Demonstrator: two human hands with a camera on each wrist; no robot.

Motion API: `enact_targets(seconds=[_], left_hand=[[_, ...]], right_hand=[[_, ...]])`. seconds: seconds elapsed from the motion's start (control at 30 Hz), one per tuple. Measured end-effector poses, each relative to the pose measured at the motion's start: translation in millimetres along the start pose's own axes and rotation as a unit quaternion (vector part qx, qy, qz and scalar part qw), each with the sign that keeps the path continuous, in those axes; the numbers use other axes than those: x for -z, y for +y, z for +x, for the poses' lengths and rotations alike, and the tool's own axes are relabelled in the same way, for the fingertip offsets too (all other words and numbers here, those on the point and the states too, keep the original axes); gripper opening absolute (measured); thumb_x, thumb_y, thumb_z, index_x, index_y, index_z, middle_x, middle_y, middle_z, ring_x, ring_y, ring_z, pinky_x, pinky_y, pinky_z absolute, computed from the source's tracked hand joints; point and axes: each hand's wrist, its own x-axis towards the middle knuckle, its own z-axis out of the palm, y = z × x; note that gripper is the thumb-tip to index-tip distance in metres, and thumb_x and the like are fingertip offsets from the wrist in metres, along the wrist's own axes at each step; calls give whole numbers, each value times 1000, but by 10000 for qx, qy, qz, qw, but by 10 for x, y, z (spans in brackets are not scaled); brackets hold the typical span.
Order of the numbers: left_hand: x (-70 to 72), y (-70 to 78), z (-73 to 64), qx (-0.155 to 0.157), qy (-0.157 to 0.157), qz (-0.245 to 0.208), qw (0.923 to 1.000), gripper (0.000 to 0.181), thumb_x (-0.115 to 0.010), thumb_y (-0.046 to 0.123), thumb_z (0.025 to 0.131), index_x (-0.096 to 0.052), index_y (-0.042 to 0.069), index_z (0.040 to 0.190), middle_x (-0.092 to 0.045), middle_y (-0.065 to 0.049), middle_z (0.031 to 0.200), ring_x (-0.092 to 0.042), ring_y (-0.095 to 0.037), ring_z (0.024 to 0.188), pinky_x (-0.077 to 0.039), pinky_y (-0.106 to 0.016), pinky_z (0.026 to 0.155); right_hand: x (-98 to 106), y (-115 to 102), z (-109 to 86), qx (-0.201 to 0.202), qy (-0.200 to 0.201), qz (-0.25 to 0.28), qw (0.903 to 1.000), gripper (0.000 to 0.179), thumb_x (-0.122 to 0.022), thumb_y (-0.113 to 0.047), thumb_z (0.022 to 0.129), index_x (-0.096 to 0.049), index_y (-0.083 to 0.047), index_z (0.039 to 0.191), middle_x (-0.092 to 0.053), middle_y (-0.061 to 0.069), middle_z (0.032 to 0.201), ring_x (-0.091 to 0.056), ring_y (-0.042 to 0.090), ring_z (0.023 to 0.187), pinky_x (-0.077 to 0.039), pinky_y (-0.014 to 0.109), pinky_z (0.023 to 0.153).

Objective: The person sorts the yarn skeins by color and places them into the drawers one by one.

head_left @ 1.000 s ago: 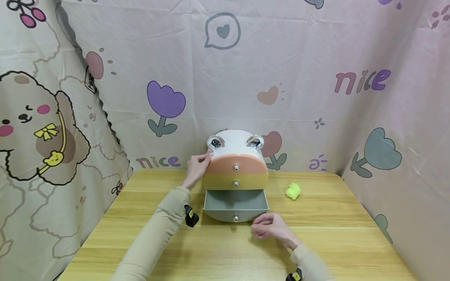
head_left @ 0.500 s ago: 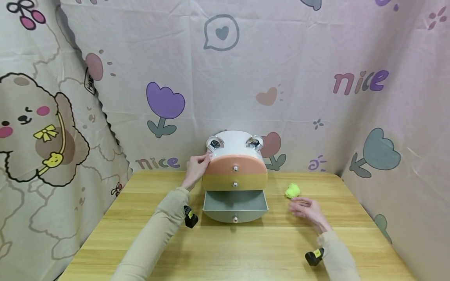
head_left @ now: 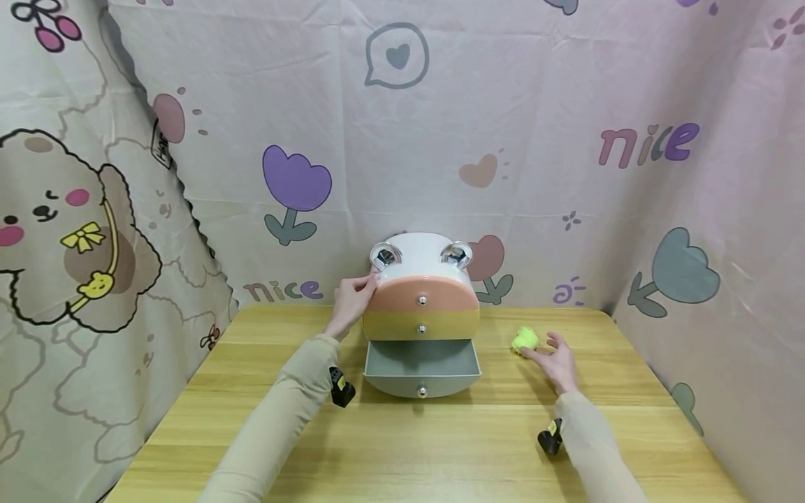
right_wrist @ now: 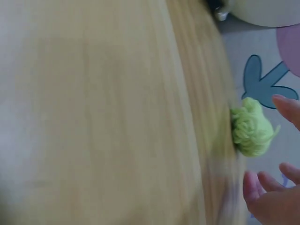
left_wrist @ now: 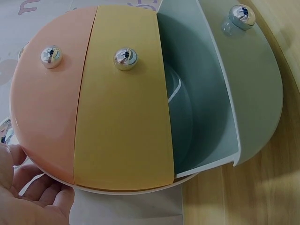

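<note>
A small frog-faced drawer box [head_left: 418, 253] with a white top and silver ring eyes stands at the middle of the table. Its orange [head_left: 402, 293] and yellow [head_left: 393, 325] drawers are closed. The grey-green bottom drawer [head_left: 390, 385] is pulled out with nothing visible inside. My left hand [head_left: 352, 302] holds the box's upper left side, below the eye; in the left wrist view its fingers [left_wrist: 40, 190] bend against the side. My right hand [head_left: 556, 363] has thumb and fingers spread beside a fuzzy yellow-green yarn ball [head_left: 525, 339]. In the right wrist view the yarn ball [right_wrist: 252, 127] sits between them.
The wooden table [head_left: 390, 454] carries the box near its back edge, close to a printed cloth backdrop [head_left: 402, 140]. A second cloth with a bear print [head_left: 56, 230] hangs at the left. Black wrist cameras [head_left: 342, 388] sit under both sleeves.
My right hand has moved from the open drawer's right corner, to the right and away from me, up to the yarn ball, and its fingers have spread. The left hand stays on the box.
</note>
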Motion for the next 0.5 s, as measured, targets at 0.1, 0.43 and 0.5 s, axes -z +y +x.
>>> enact_targets(seconds=[0.1, 0.43, 0.5], left_hand=[[1, 2, -2, 9, -25, 4, 10000, 43, -58, 38, 101, -64, 11, 134, -62, -12, 140, -58, -30, 132, -46, -46, 109], [3, -11, -4, -61, -25, 53, 10000, 43, -56, 37, 101, -64, 11, 134, -63, -12, 140, -59, -31, 130, -47, -45, 105], [1, -13, -4, -46, -5, 68, 10000, 43, -57, 37, 101, -64, 11, 134, -63, -12, 140, -59, -30, 130, -47, -45, 105]], right_hand=[[-48, 11, 65, 16, 105, -133, 9999, 100, -79, -25, 85, -16, 5, 157, -27, 36, 157, -41, 51, 136, -37, 58, 114], [-181, 20, 170, 22, 308, -888, 9956, 99, -80, -31, 82, -23, 6, 154, -36, 35, 152, -28, 52, 138, -23, 61, 116], [-206, 25, 178, 64, 323, -1054, 9939, 98, -79, -32, 82, -24, 6, 153, -38, 35, 150, -30, 52, 136, -23, 61, 115]])
